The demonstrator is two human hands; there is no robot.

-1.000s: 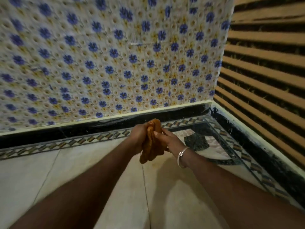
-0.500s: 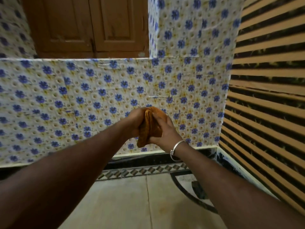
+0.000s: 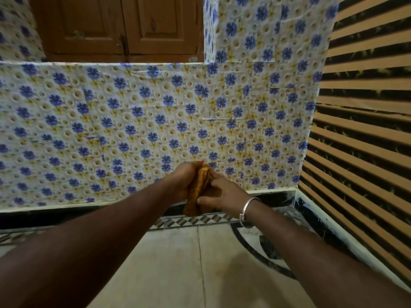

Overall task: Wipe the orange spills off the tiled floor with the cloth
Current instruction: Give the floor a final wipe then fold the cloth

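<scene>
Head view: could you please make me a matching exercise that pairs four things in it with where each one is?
Things:
1 cloth
2 bangle
3 wooden doors
4 striped wall

Places:
A upper left, above the flowered wall
B worn just behind the right hand
C gripped by that hand and the left hand
D along the right side

Pairs: 1-C, 2-B, 3-A, 4-D

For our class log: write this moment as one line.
left hand: grips cloth | right hand: grips cloth | cloth: bunched, above floor
</scene>
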